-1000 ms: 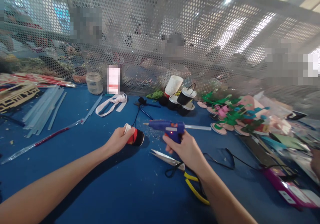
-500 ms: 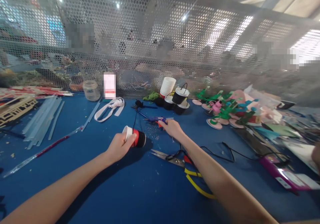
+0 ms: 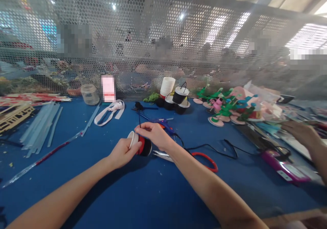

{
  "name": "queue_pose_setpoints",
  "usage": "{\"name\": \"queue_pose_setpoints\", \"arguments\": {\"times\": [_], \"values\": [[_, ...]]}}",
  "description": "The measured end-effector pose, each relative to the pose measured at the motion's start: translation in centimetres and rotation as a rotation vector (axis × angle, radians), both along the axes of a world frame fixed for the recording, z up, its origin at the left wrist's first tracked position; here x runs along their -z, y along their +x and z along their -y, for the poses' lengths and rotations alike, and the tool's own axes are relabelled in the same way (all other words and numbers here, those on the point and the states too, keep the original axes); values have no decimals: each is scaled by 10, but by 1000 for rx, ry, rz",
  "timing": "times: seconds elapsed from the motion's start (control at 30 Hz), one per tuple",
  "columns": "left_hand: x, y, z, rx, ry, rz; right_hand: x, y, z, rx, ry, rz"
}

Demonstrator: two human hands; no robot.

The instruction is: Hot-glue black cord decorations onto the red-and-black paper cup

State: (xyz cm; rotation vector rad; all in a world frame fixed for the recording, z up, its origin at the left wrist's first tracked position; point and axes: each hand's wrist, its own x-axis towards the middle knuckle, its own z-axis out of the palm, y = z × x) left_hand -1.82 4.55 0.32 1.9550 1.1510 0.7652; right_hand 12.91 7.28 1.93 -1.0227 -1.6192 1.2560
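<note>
My left hand point(image 3: 124, 153) is closed around a paper cup point(image 3: 133, 140), which lies tilted on its side, its white mouth toward the left. Red and black bands wrap the cup. My right hand point(image 3: 154, 133) has come to the cup's upper side, thumb and fingers pinched on a black yarn point(image 3: 139, 118). This strand runs back to a small dark bundle point(image 3: 138, 105) on the table. Just behind my right hand lies a blue glue gun point(image 3: 166, 126), partly covered by it. Scissors point(image 3: 163, 155) rest beneath my right forearm, which hides their middle.
Black-banded cups with handles point(image 3: 181, 95) and a white cup stack point(image 3: 167, 84) stand by the perforated screen. Green and pink figures point(image 3: 222, 110) fill the right back. Glue sticks point(image 3: 42, 128) lie left. Another person's hand point(image 3: 301, 133) is at the right, above a purple device point(image 3: 283, 166).
My right hand has let go of the glue gun and moved left to the yarn at the cup. The cup has shifted slightly right and down. Another person's hand has come further in.
</note>
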Motion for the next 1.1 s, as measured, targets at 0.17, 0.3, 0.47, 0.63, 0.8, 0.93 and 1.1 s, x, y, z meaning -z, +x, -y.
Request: {"name": "queue_pose_setpoints", "arguments": {"times": [0.17, 0.3, 0.47, 0.63, 0.8, 0.93, 1.1], "values": [[-4, 2, -7, -71, -362, 219, -7, 7, 4, 166, 54, -23], [-6, 1, -11, -100, -484, 273, -11, 13, 2, 189, 132, 54], [-6, 2, -9, -108, -480, 279, -6, 15, -2, 208, 167, 127], [-10, 4, -7, -160, -495, 299, -9, 17, 1, 213, 200, 166], [-12, 5, -8, -195, -575, 318, -13, 18, 3, 194, 235, 177], [-13, 6, -8, -206, -597, 300, -12, 18, 2, 205, 246, 211], [-16, 7, -4, -154, -484, 259, -9, 20, -2, 248, 232, 287]]}}
